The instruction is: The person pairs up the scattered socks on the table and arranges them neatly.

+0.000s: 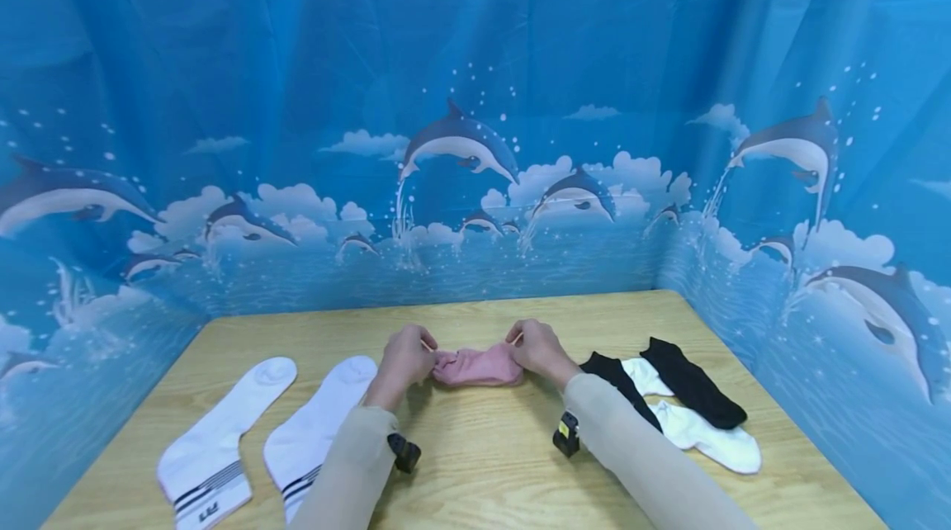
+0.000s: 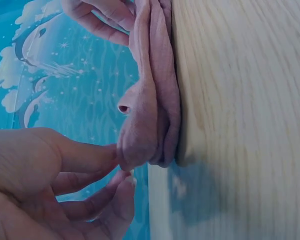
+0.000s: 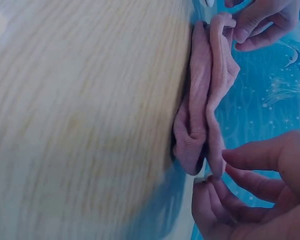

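A pair of pink socks (image 1: pixel 479 368), one layer over the other, lies crosswise on the wooden table in the head view. My left hand (image 1: pixel 406 358) pinches the left end of the upper sock between thumb and fingertips. At the opposite end, my right hand (image 1: pixel 541 350) pinches the same upper layer. In the left wrist view the upper sock (image 2: pixel 140 120) bulges up near my left fingertips, with a small fold opening in it. The lower sock (image 3: pixel 197 90) rests against the table in the right wrist view, below the pinched layer.
Two long white socks with dark stripes (image 1: pixel 223 431) (image 1: pixel 319 414) lie side by side at the left. To the right are black socks (image 1: pixel 694 385) and short white socks (image 1: pixel 709 437), partly overlapping. A blue dolphin-print curtain (image 1: pixel 475 101) surrounds the table (image 1: pixel 483 464).
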Demonstrator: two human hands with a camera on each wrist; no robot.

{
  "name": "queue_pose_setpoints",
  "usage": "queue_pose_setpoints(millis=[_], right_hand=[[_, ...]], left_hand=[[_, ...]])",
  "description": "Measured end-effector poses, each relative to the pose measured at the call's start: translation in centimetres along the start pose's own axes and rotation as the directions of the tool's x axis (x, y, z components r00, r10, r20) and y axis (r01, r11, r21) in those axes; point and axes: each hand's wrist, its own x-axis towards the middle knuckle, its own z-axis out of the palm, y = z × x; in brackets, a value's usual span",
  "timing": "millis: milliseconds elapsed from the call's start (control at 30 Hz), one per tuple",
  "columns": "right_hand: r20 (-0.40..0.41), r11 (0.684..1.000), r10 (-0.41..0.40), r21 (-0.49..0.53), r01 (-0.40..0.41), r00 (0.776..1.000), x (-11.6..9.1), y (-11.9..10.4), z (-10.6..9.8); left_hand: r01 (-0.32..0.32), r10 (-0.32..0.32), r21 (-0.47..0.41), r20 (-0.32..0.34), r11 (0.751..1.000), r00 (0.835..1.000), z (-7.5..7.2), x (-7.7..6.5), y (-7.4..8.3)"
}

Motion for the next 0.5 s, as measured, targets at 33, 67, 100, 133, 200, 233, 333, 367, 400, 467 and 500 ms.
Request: queue_pose_setpoints(millis=[33, 67, 100, 133, 200, 233, 333, 367, 400, 467, 500], right_hand=[[-0.001, 1.000, -0.002, -0.012, 0.002, 1.000, 0.0, 0.0, 0.0], [-0.003, 1.000, -0.005, -0.025, 0.005, 1.000, 0.0, -0.1, 0.0], [-0.005, 0.999, -0.007, -0.032, 0.007, 1.000, 0.0, -0.2, -0.1], [-0.007, 0.999, -0.009, -0.039, 0.009, 1.000, 0.1, -0.2, -0.1], [-0.008, 0.999, -0.012, -0.046, 0.012, 1.000, 0.0, -0.4, -0.1], [-0.010, 0.998, -0.018, -0.052, 0.018, 1.000, 0.0, -0.6, -0.1], [-0.004, 0.996, -0.049, -0.074, 0.049, 0.999, -0.2, -1.0, -0.1], [0.001, 0.995, -0.062, -0.077, 0.062, 0.998, -0.2, -1.1, -0.1], [0.006, 0.994, -0.077, -0.080, 0.078, 0.997, -0.3, -1.3, -0.1], [0.017, 0.991, -0.106, -0.076, 0.107, 0.994, -0.5, -1.5, 0.0], [0.026, 0.992, -0.109, -0.059, 0.111, 0.994, -0.6, -1.6, 0.0]], left_hand=[[-0.011, 0.011, 0.014, -0.002, 1.000, 1.000, 0.0, 0.0, 0.1], [-0.028, 0.028, 0.028, -0.010, 0.999, 1.000, 0.0, -0.1, 0.2], [-0.045, 0.046, 0.039, -0.018, 0.998, 0.999, 0.0, -0.1, 0.4], [-0.064, 0.066, 0.053, -0.025, 0.997, 0.998, 0.1, -0.2, 0.5], [-0.108, 0.111, 0.080, -0.034, 0.991, 0.993, 0.2, -0.2, 0.7], [-0.126, 0.129, 0.086, -0.035, 0.988, 0.991, 0.3, -0.2, 0.8], [-0.175, 0.178, 0.114, -0.020, 0.978, 0.984, 0.5, -0.3, 1.0], [-0.186, 0.188, 0.120, -0.011, 0.975, 0.982, 0.6, -0.3, 1.1], [-0.196, 0.197, 0.127, 0.000, 0.972, 0.980, 0.6, -0.4, 1.2], [-0.203, 0.201, 0.126, 0.026, 0.971, 0.979, 0.8, -0.5, 1.3], [-0.207, 0.204, 0.126, 0.038, 0.970, 0.978, 0.9, -0.5, 1.4]])
